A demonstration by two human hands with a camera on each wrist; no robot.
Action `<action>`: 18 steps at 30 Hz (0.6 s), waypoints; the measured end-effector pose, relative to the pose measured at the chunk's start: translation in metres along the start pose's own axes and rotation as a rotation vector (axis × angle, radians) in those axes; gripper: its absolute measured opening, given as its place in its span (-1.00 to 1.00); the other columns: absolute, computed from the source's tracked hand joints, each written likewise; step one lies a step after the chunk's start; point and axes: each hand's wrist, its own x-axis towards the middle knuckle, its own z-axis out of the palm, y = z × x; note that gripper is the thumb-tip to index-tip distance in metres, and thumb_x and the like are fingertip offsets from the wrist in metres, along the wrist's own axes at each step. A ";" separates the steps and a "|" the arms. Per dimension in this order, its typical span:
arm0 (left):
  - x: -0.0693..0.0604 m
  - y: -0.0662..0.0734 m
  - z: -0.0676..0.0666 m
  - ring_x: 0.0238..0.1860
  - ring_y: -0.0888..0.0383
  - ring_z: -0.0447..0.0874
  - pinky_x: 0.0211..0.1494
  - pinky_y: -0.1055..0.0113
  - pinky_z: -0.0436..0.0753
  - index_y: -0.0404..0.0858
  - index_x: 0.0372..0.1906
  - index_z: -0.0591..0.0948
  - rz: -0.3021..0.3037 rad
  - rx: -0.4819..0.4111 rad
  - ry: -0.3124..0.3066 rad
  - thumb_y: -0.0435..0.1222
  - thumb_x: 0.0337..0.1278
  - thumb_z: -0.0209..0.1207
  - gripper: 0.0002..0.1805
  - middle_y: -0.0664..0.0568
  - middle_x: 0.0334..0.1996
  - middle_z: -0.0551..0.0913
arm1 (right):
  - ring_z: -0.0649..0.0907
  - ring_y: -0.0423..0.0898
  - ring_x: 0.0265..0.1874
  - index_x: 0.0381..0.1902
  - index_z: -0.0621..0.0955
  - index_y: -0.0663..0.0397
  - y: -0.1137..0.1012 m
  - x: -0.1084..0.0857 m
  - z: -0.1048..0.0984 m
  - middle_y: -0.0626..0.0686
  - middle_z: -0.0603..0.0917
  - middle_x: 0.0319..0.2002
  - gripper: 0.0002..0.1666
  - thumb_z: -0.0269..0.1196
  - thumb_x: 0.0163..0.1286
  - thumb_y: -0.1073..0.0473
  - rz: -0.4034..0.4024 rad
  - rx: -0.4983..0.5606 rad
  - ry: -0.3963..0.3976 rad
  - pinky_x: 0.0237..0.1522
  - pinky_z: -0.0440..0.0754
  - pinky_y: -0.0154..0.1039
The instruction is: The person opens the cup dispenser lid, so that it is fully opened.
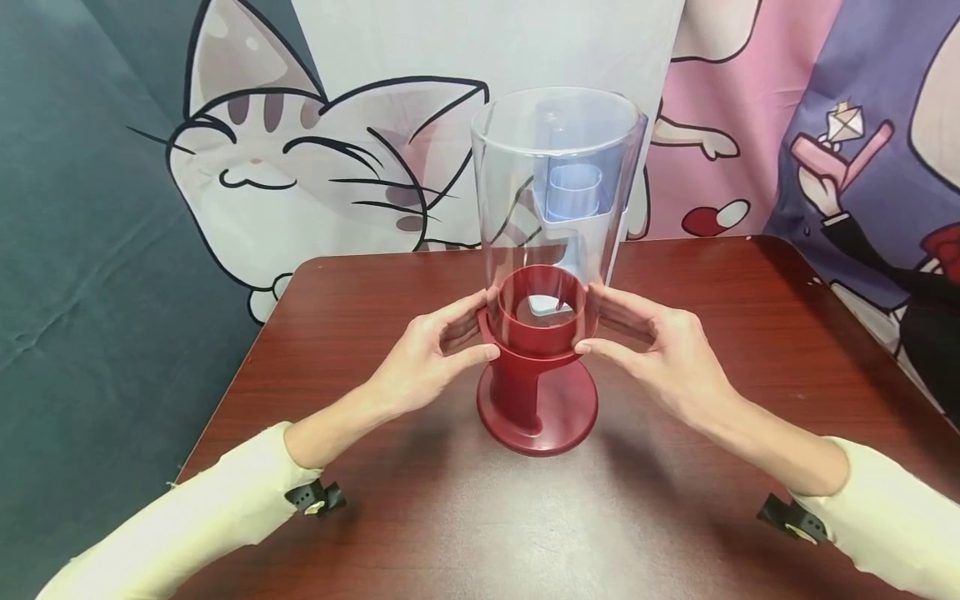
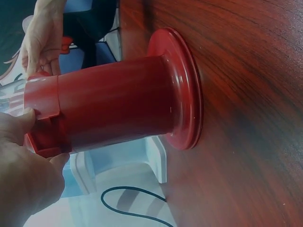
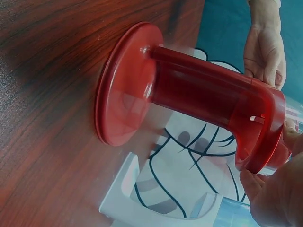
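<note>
Your left hand (image 1: 420, 358) at nine o'clock and right hand (image 1: 671, 354) at three grasp, fingers curled, the glossy red round-based stand (image 1: 517, 396) where the tall clear container (image 1: 551, 225) sits, upright on the brown wooden desk (image 1: 525, 533). Uneven pressure could topple both toward the blue-and-white plastic unit (image 3: 232, 215) at one o'clock.

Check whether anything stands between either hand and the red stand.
Nothing visible does: the left hand and right hand both hold the red stand near its top. The white stand is behind it, not between.
</note>
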 end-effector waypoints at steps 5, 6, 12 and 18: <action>0.000 -0.001 -0.001 0.52 0.14 0.41 0.41 0.30 0.51 -0.24 0.62 0.34 0.000 0.019 -0.005 -0.41 0.25 0.46 -0.12 0.04 0.54 0.43 | 0.73 -0.05 0.20 0.42 0.61 0.02 0.002 0.000 0.000 0.06 0.72 0.25 -0.15 0.64 0.17 0.25 0.005 -0.011 0.007 0.17 0.63 -0.40; 0.000 -0.001 -0.001 0.52 0.13 0.41 0.41 0.30 0.51 -0.24 0.63 0.34 -0.002 0.019 -0.008 -0.41 0.25 0.46 -0.12 0.04 0.54 0.43 | 0.72 -0.06 0.23 0.44 0.60 -0.02 0.002 0.000 0.000 0.03 0.72 0.26 -0.14 0.64 0.17 0.22 0.010 -0.017 0.004 0.19 0.62 -0.40; 0.001 -0.005 -0.002 0.55 0.19 0.37 0.45 0.28 0.47 -0.21 0.65 0.29 -0.011 0.007 -0.014 -0.38 0.26 0.47 -0.08 0.13 0.56 0.40 | 0.53 -0.11 0.45 0.66 0.30 -0.28 -0.001 0.002 -0.002 -0.10 0.51 0.49 0.17 0.64 0.20 0.22 -0.017 -0.017 -0.035 0.36 0.49 -0.39; 0.005 -0.004 0.001 0.58 0.32 0.25 0.56 0.22 0.37 -0.09 0.72 0.12 -0.044 0.008 -0.004 -0.26 0.18 0.54 0.11 0.26 0.60 0.31 | 0.35 -0.09 0.58 0.74 0.06 -0.27 -0.017 0.018 -0.005 -0.12 0.32 0.62 0.44 0.64 0.11 0.39 -0.118 0.102 -0.010 0.48 0.36 -0.34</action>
